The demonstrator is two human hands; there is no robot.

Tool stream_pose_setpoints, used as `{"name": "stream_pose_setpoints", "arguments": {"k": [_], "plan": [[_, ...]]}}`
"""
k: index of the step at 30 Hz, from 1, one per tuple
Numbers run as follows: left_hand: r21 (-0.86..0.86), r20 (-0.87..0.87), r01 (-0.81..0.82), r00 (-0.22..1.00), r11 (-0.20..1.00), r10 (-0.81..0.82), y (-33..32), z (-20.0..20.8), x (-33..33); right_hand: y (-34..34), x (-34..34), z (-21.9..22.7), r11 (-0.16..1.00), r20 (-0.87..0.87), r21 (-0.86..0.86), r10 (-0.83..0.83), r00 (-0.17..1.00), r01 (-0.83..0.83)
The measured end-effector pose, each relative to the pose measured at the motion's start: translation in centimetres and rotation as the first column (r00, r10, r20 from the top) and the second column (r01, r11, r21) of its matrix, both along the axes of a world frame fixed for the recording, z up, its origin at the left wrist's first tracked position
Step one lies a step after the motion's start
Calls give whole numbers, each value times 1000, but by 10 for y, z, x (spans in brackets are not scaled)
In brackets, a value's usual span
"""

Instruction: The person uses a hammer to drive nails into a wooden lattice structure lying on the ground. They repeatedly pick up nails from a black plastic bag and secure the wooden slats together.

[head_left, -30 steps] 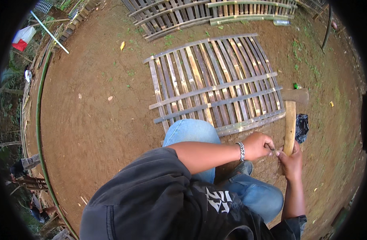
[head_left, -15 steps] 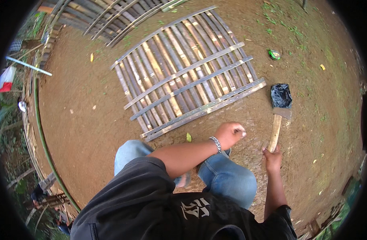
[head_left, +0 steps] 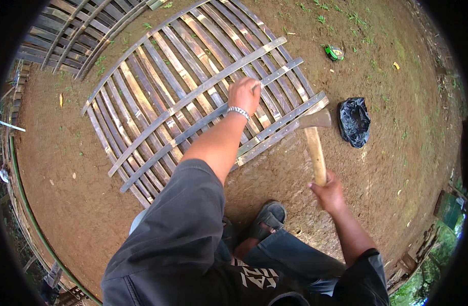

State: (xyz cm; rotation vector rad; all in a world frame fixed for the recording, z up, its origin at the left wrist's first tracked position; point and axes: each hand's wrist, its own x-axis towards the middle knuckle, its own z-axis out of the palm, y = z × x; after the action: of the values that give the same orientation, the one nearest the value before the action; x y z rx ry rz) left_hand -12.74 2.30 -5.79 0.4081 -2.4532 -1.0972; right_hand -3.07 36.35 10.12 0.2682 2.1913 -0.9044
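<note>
My right hand (head_left: 330, 194) is wrapped around the pale wooden handle of an axe (head_left: 315, 153), whose dark metal head points up beside the corner of a slatted panel. The panel (head_left: 167, 113), made of split bamboo slats with crosswise strips, lies on the ground ahead of me. Over its cross strips is my left hand (head_left: 245, 95), closed, a metal bracelet at the wrist. Whatever its fingers pinch, if anything, is too small to make out. Just right of the axe head, a black plastic bag (head_left: 354, 122) sits on the soil with its mouth open.
Beyond the bag lies a small green and black object (head_left: 334, 52). Another slatted panel (head_left: 73, 33) is at the far left. A long green pole (head_left: 32, 224) runs along the left edge of the bare brown ground. My sandalled feet (head_left: 267, 219) are below the panel.
My left hand has moved forward and left over the panel. The axe has shifted left, away from the bag it overlapped. My bent knees have given way to straighter legs.
</note>
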Motion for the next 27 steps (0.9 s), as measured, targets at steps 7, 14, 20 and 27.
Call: {"name": "stream_pose_setpoints", "arguments": {"k": [7, 14, 20, 27], "plan": [[-73, 61, 103, 993, 992, -98, -13, -23, -15, -19, 37, -9, 991, 77, -135, -14, 997, 24], [-103, 34, 136, 991, 985, -133, -10, -24, -18, -42, 2, -12, 993, 73, -81, 87, 994, -81], [-111, 40, 131, 991, 985, -127, -14, -22, -13, -98, -43, -39, 976, -316, 13, 210, 925, -217], [-120, 46, 132, 991, 984, -127, -12, -24, -17, -119, -72, -87, 927, -425, 102, 369, 826, -361]]}}
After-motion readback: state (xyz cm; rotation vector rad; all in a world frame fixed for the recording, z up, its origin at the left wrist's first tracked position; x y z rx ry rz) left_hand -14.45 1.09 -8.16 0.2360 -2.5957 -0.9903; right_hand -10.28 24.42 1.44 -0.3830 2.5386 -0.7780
